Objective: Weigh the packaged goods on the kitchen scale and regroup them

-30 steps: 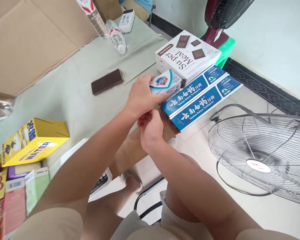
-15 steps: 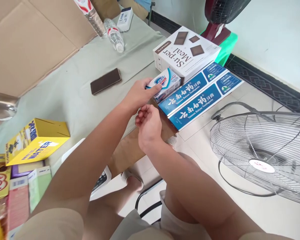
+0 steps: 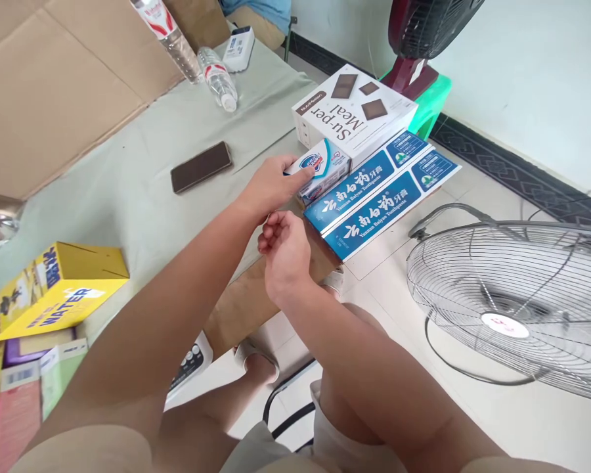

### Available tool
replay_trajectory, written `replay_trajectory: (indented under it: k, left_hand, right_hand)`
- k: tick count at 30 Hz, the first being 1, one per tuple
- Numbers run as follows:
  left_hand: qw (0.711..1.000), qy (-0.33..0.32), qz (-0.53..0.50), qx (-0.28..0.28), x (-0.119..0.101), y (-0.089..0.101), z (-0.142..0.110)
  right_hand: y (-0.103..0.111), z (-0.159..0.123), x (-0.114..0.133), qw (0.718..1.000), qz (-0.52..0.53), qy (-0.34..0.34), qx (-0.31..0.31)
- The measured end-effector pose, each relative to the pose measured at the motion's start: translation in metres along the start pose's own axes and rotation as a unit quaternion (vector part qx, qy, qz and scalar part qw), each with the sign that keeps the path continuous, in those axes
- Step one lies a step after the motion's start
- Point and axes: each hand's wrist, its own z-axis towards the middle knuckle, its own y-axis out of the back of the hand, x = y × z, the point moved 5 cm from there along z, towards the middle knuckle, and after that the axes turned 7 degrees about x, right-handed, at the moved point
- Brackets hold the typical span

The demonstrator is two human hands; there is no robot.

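My left hand (image 3: 276, 184) grips the near-left end of a white and blue Safeguard soap box (image 3: 332, 161), its thumb on top and the other fingers partly hidden. The box rests against a white Su-per Meal box (image 3: 349, 115) and two blue Yunnan Baiyao toothpaste boxes (image 3: 379, 203) that lie side by side. Just below the left wrist, my right hand (image 3: 288, 256) is held palm up with its fingers curled in. Nothing shows in it, and it is apart from the boxes.
A dark phone (image 3: 201, 167) lies on the green cloth (image 3: 142, 197). Two water bottles (image 3: 217, 79) stand and lie at the back. A yellow carton (image 3: 62, 289) and several packages are at left. A wire-cage fan (image 3: 507, 309) stands right; a dark red fan (image 3: 423, 39) is behind the boxes.
The whole view has shifted slightly, so things sit a little further left and the near ones lower. Both hands keep the same pose, the left one still on the soap box.
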Motion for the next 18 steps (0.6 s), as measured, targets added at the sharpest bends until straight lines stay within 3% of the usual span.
replay_trajectory:
  k: [4,6,8,12,15,18]
  left_hand:
    - [0.999,0.015,-0.025,-0.018,0.006,0.003,0.007]
    - [0.993,0.014,-0.073,-0.091,0.016,0.016,0.000]
    - [0.973,-0.021,-0.137,-0.184,0.032,0.036,-0.024]
    - [0.930,-0.130,-0.175,-0.297,0.075,0.075,-0.122]
    - [0.910,-0.071,-0.169,-0.372,0.119,0.095,-0.210]
    - [0.872,-0.011,-0.182,-0.454,0.158,0.106,-0.276]
  right_hand:
    - [-0.002,0.000,0.002,1.000,0.007,-0.007,-0.002]
    - [-0.002,-0.001,0.004,1.000,0.012,-0.005,-0.006]
    - [-0.002,-0.002,0.007,1.000,0.019,-0.005,-0.012]
    - [-0.004,-0.005,0.006,1.000,0.020,-0.013,-0.015]
    - [-0.007,-0.009,-0.005,1.000,-0.005,-0.018,-0.013]
    - [-0.014,-0.016,-0.025,0.998,-0.055,-0.013,0.005]
